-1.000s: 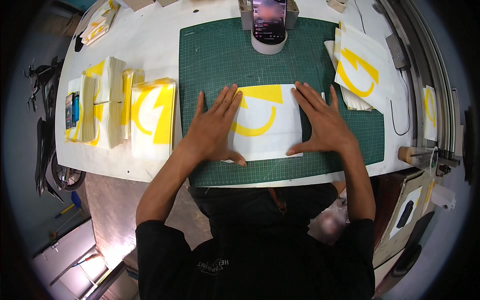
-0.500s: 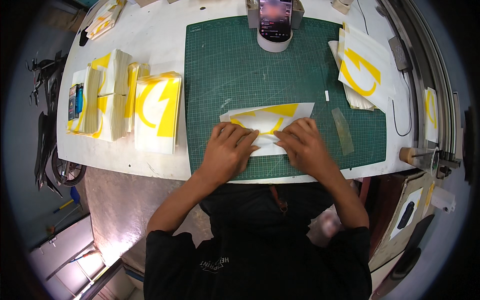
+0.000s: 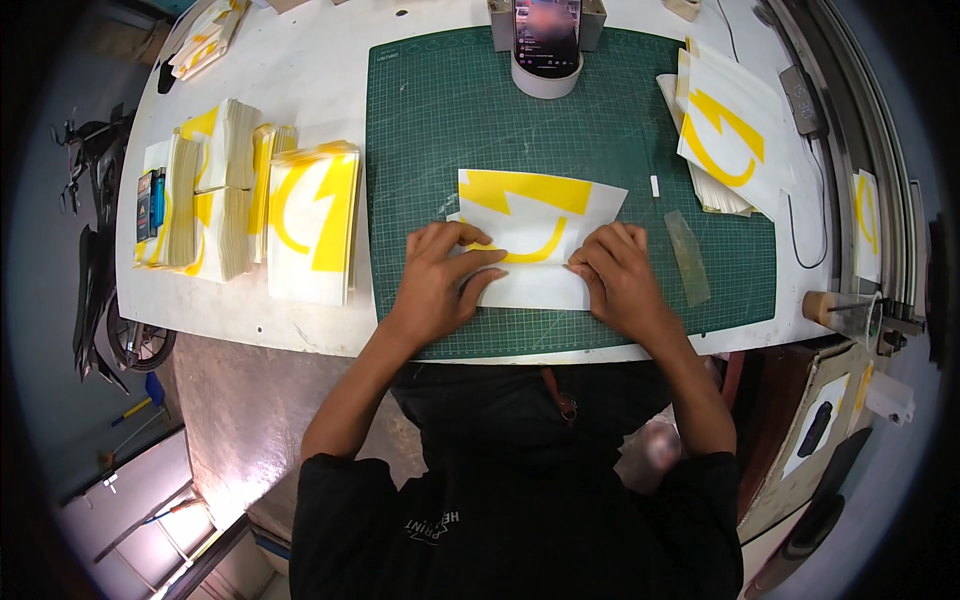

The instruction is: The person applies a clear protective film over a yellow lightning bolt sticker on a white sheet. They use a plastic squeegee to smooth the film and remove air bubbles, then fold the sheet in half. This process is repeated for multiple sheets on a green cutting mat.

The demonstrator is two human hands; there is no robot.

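Observation:
Between my hands is a white paper sheet [image 3: 535, 222] with a yellow printed design, bent by a crosswise fold. Its printed upper part stands up, curving away from me, while a plain white part lies toward me on the green cutting mat [image 3: 470, 115]. My left hand [image 3: 437, 272] is closed on the left end of the fold, with fingers curled and thumb on the paper. At the opposite end, my right hand [image 3: 622, 275] pinches the fold between thumb and fingers.
Stacks of similar printed paper [image 3: 315, 220] fill the left side of the table. A fanned pile of sheets [image 3: 725, 125] lies on the right of the mat, near a translucent strip [image 3: 687, 258] and a small white piece [image 3: 655, 187]. A phone [image 3: 547, 40] stands at the back.
My hands have moved apart along the fold, the left one outward. The printed upper part has risen and opened away from me, showing more of the yellow design.

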